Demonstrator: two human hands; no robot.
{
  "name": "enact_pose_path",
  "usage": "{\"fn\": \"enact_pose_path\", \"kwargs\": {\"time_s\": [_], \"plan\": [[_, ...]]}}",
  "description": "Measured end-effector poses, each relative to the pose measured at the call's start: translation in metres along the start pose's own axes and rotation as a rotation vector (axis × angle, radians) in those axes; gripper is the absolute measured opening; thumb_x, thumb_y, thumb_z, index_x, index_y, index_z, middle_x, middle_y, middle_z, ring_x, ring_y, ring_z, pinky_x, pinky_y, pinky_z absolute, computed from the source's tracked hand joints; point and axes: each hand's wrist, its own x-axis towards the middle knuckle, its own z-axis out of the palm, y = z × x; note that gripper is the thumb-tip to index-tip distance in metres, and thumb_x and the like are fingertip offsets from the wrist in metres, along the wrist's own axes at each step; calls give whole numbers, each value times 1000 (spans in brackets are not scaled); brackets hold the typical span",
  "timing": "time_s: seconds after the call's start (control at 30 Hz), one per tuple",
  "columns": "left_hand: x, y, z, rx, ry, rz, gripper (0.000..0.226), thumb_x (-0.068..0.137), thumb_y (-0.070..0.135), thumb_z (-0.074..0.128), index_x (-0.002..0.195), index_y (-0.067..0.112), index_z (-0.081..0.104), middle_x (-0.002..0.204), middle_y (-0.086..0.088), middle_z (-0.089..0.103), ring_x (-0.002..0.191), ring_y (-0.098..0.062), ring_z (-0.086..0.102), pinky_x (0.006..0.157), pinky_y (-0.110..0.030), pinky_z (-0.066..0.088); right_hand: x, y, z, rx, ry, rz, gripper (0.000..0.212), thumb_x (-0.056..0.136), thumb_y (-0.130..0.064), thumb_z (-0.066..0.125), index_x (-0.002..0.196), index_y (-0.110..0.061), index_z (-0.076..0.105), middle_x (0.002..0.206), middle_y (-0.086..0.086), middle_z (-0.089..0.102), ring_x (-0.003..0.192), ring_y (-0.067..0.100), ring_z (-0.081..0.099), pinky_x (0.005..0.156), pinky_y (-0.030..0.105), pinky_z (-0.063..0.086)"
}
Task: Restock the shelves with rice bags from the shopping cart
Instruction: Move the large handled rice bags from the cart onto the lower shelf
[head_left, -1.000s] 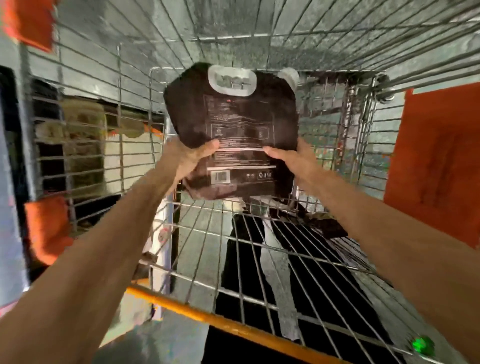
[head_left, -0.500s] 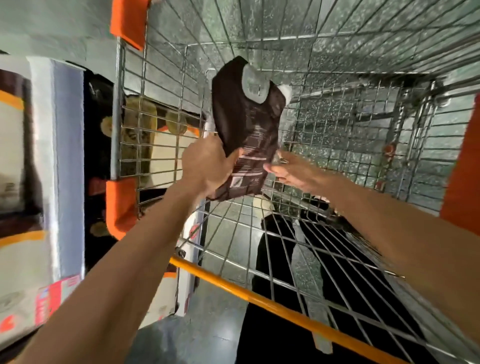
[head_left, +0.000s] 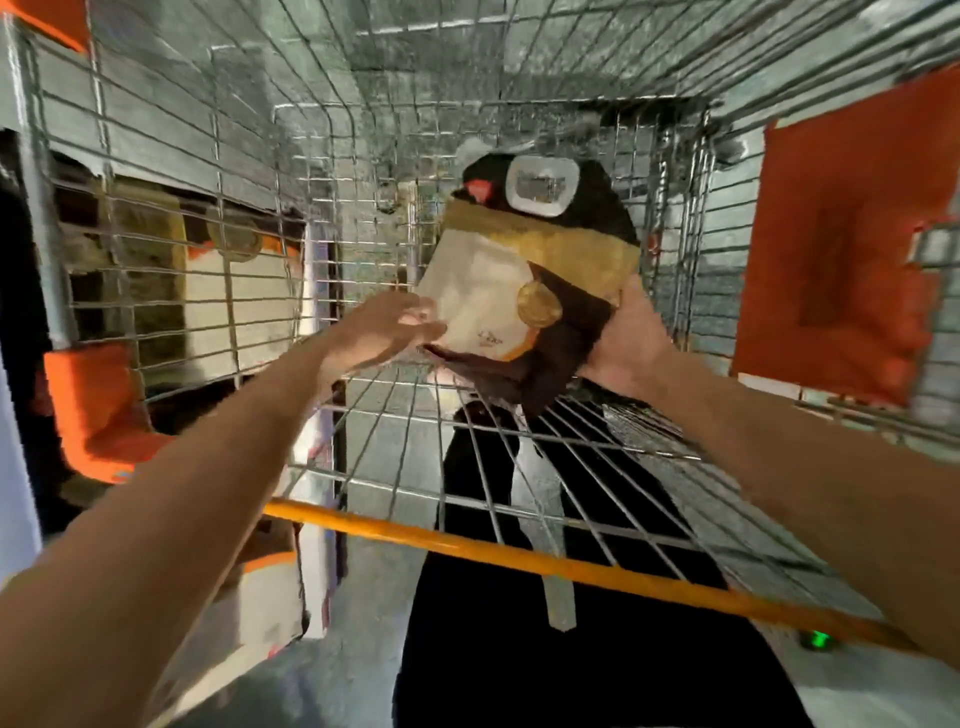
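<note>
A rice bag (head_left: 524, 280), black with a gold band, a cream front and a white carry handle at its top, is held upright above the wire floor of the shopping cart (head_left: 363, 260). My right hand (head_left: 626, 343) grips the bag's lower right edge from behind. My left hand (head_left: 382, 332) is at the bag's lower left edge with fingers spread, touching or nearly touching it. The bag's front faces me.
Through the cart's left wall I see shelved rice bags (head_left: 223, 291) of the same cream and gold design. An orange handle bar (head_left: 519, 558) crosses near me. Orange corner guards (head_left: 93, 410) sit left; an orange panel (head_left: 841, 249) stands right.
The bag has been turned from back face, through edge-on, to front face toward me. It shifted right. My left hand released its grip and now rests open at the bag's edge.
</note>
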Motion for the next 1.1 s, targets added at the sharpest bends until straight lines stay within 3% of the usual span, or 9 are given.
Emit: {"fn": "enact_pose_path", "kwargs": {"time_s": [0.2, 0.3, 0.4, 0.5, 0.6, 0.67, 0.83, 0.93, 1.1], "plan": [[24, -11, -6, -61, 110, -135, 34, 91, 42, 62, 114, 17, 66, 139, -9, 56, 126, -28, 54, 104, -34, 38, 19, -1, -43, 133, 136, -53, 82, 87, -78, 27, 139, -21, 54, 139, 10, 56, 128, 32, 53, 109, 51, 40], [36, 2, -3, -118, 81, -160, 26, 95, 50, 54, 99, 27, 65, 140, -13, 55, 126, -31, 53, 111, -50, 38, 27, 1, -50, 131, 261, -62, 89, 80, -86, 23, 129, -23, 63, 126, 8, 66, 115, 29, 64, 99, 47, 49], [52, 10, 9, -171, 39, -183, 60, 94, 57, 51, 123, 5, 61, 138, -16, 56, 124, -31, 53, 107, -45, 38, 37, 1, -62, 161, 354, -51, 91, 76, -89, 29, 126, -22, 64, 126, 8, 66, 114, 29, 64, 95, 47, 51], [69, 10, 19, -206, 83, -227, 106, 55, 87, 68, 108, -5, 61, 119, -22, 61, 111, -35, 58, 99, -41, 42, 44, 3, -63, 58, 336, -61, 76, 78, -76, 52, 126, -18, 65, 124, 9, 67, 116, 29, 63, 100, 46, 49], [83, 2, 30, -259, 204, -296, 131, 41, 83, 77, 138, 4, 42, 141, -21, 50, 128, -39, 51, 109, -51, 41, 47, 2, -60, -138, 363, 52, 44, 88, -53, 61, 110, -16, 71, 103, 5, 75, 93, 21, 73, 80, 37, 59], [84, 8, 34, -327, 262, -304, 136, 35, 80, 83, 141, 10, 34, 142, -15, 50, 127, -33, 53, 108, -50, 44, 51, -1, -65, -184, 428, 91, 36, 86, -44, 69, 109, -17, 71, 101, 4, 76, 87, 19, 74, 65, 31, 60], [92, 14, 40, -486, 251, -301, 124, 70, 79, 62, 154, 4, 9, 135, -4, 57, 101, -21, 66, 112, -49, 35, 56, -3, -69, -189, 426, 64, 9, 90, -29, 68, 89, -21, 68, 71, -6, 75, 60, 8, 71, 49, 22, 55], [101, 0, 39, -451, 219, -345, 146, 43, 101, 52, 153, 8, 28, 132, -15, 62, 128, -35, 53, 114, -58, 29, 56, -4, -71, -228, 461, 50, 22, 82, -43, 74, 94, -25, 70, 76, -9, 75, 72, 9, 72, 60, 26, 57], [103, -9, 41, -503, 227, -352, 133, 39, 103, 52, 138, 14, 54, 137, -14, 59, 126, -36, 55, 109, -60, 36, 59, -2, -72, -244, 484, 70, 74, 52, -61, 86, 113, -24, 70, 107, -1, 74, 102, 22, 69, 94, 46, 53]]}}
